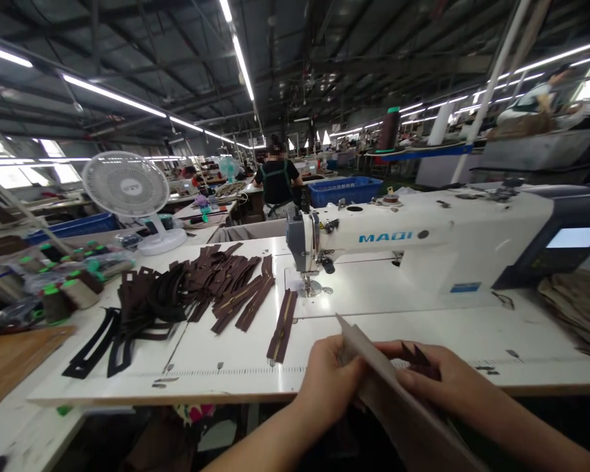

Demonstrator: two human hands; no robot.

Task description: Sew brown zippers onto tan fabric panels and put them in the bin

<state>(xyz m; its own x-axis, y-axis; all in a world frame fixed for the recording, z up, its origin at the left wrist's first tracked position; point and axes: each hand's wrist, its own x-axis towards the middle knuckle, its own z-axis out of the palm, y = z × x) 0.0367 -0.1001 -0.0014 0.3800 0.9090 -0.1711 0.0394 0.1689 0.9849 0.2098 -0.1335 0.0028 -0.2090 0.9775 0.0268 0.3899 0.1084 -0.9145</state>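
- The cloth (388,396) is between both hands, at the surface's (201,351) front edge; its long edge runs from about eleven o'clock to five, the tip pointing roughly toward the foot (311,286) of the machine (437,246).
- From that tip the foot lies near, at about eleven o'clock and well clear of the cloth; the left hand (327,380) is the nearer one.
- Left grip: thumb and fingers pinch the cloth near its tip.
- Right grip: the right hand (445,380) closes on a dark piece (420,360), thumb tip against the cloth; its far fingers are partly hidden.
- A lone zipper (282,326) rests at ten o'clock from the left hand, long axis close to six-to-twelve, leaning toward one.
- Beyond it at ten is the zipper pile (226,275), with black strips (91,344) toward nine.
- Writing: blue "MAQI" lettering (385,236) on the machine's arm, at twelve. The blue label (465,287) at one, the screen (576,237) at two and the ruler's (219,367) figures at nine cannot be read.
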